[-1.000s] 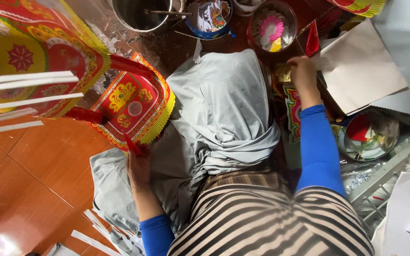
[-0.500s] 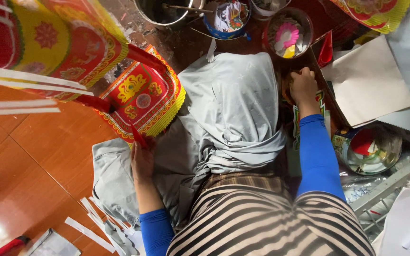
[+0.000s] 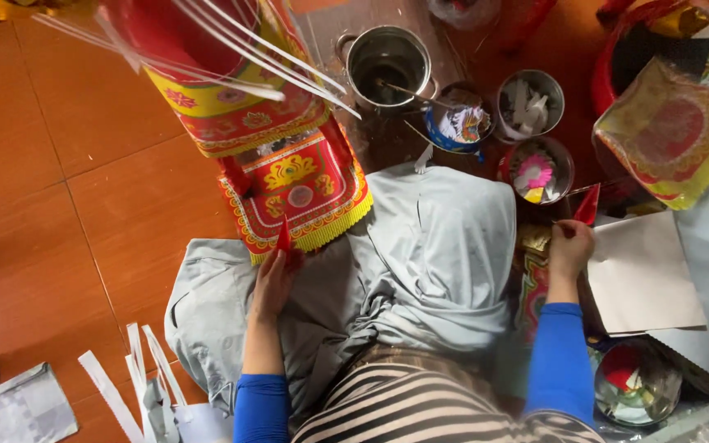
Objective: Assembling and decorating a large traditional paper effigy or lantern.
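Since the earlier frame, one red-and-yellow paper lantern shifted rightward; left hand pinches a red paper strip; right hand grips one red paper piece near four metal containers.

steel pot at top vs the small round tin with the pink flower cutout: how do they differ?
The steel pot is larger and deeper, with side handles; the flower tin is smaller, shallow and has none. The steel pot holds dark contents and a thin stick leaning out; the flower tin holds pink and yellow paper cutouts. The steel pot sits farther from the right hand. Both are round, open-topped metal containers on the floor.
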